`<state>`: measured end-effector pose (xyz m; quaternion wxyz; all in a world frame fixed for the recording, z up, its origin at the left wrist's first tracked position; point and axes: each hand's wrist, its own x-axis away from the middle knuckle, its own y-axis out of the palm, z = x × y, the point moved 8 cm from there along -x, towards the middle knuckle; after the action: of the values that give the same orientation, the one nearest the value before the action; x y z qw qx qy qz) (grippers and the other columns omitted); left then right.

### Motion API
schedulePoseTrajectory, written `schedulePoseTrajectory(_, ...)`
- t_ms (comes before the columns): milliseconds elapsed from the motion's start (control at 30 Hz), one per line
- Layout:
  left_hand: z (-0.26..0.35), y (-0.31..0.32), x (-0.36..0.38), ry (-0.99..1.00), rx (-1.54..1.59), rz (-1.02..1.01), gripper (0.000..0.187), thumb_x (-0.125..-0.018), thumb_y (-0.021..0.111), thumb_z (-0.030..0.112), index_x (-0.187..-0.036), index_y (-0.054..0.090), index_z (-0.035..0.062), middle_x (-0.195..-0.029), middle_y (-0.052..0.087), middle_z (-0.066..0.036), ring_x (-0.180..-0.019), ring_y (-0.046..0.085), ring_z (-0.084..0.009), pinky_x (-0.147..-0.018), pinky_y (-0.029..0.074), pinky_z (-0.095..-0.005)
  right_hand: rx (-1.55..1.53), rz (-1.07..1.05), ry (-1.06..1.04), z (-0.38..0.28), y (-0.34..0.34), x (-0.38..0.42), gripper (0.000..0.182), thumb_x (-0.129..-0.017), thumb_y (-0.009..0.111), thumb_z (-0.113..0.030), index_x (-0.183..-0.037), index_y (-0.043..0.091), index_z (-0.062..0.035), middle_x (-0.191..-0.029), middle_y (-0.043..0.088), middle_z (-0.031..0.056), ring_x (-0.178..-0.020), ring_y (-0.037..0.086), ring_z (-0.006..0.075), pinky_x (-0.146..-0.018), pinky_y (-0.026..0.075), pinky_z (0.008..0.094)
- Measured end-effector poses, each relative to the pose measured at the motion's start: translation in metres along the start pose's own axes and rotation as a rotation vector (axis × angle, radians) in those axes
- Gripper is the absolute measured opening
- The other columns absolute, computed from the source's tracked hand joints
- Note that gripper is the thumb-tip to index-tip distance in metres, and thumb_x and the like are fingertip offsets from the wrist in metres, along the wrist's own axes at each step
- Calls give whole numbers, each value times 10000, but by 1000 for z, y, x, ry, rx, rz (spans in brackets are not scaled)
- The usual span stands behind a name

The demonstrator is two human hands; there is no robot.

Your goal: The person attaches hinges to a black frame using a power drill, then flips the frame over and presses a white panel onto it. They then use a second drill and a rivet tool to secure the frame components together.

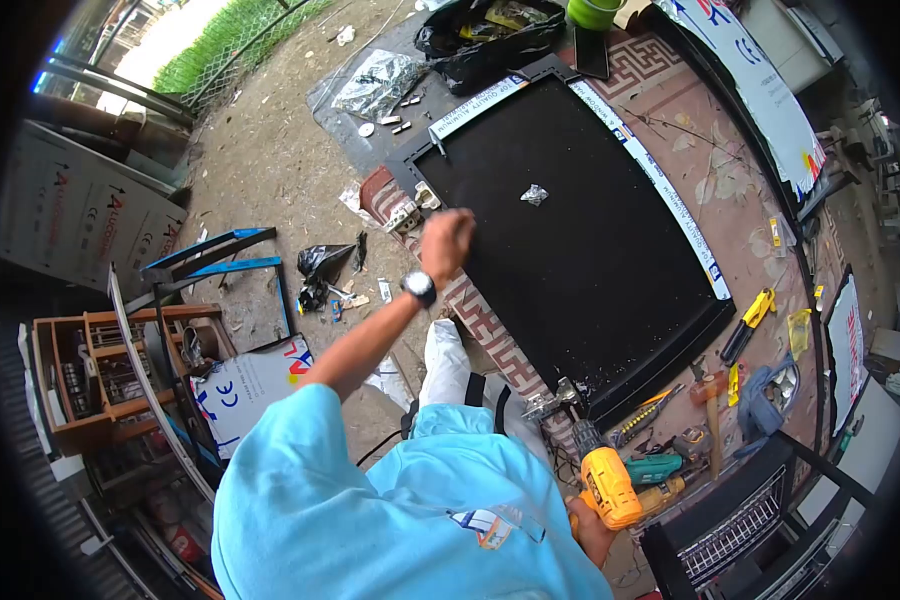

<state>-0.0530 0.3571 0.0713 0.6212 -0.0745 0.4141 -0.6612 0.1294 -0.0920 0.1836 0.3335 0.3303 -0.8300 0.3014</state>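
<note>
A dark window frame with a black panel [570, 230] lies flat on the patterned work surface in front of me. My left hand [447, 243], with a watch on its wrist, is over the panel's left edge with the fingers curled closed. Whether it holds anything small is hidden. Close beyond that hand are pale metal hardware pieces [410, 210]. Low on the right, my right hand [595, 530] grips a yellow power drill [610, 487], its chuck directed toward the frame's near corner. A metal fitting [560, 398] sits at that corner. A crumpled foil scrap [534, 195] lies on the panel.
A yellow-and-black tool [750, 325], a hammer [712, 410], a green power tool [653, 467] and a blue cloth [765, 395] lie to the right. A black plastic bag [485, 45] is at the far end. A wooden cabinet [105, 375] stands left.
</note>
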Motion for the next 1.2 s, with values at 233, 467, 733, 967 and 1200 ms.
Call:
schedulePoseTrajectory(233,-171,27,-202,136,-469,-214,200,-818,584,243,-957,698,157,-959,648,-50,-957,526,-263,-800,414,-394,-158,178,-1,-1,64,23,355,-695,638,10,-1044,575,6,-908,609,78,-728,572,171,-649,462,300)
schedulePoseTrajectory(467,-228,78,-234,101,-500,-470,184,-777,548,189,-878,690,129,-889,661,-132,-915,579,-349,-797,458,-467,1,232,-160,-14,118,29,344,-702,684,-58,-1028,594,11,-922,637,94,-774,603,199,-694,480,310)
schedulePoseTrajectory(733,-247,105,-243,451,-769,-560,278,-766,575,233,-999,568,83,-1017,596,-154,-999,550,-373,-832,453,-485,-174,379,-119,5,148,54,387,-710,763,-185,-1012,618,9,-909,669,113,-826,653,207,-742,509,323)
schedulePoseTrajectory(967,-245,77,-276,198,-504,-370,272,-812,497,215,-963,535,-9,-920,605,-229,-920,576,-402,-838,418,-482,-140,360,-184,16,127,72,394,-766,714,-113,-1126,581,-26,-997,640,94,-903,622,192,-767,496,326)
schedulePoseTrajectory(1200,-90,36,-149,46,388,-488,373,-884,541,158,-1190,535,-54,-884,597,-65,-725,506,-116,-672,416,-252,-38,304,-208,36,74,71,366,-739,743,-128,-1053,607,2,-919,663,113,-828,653,208,-728,509,316)
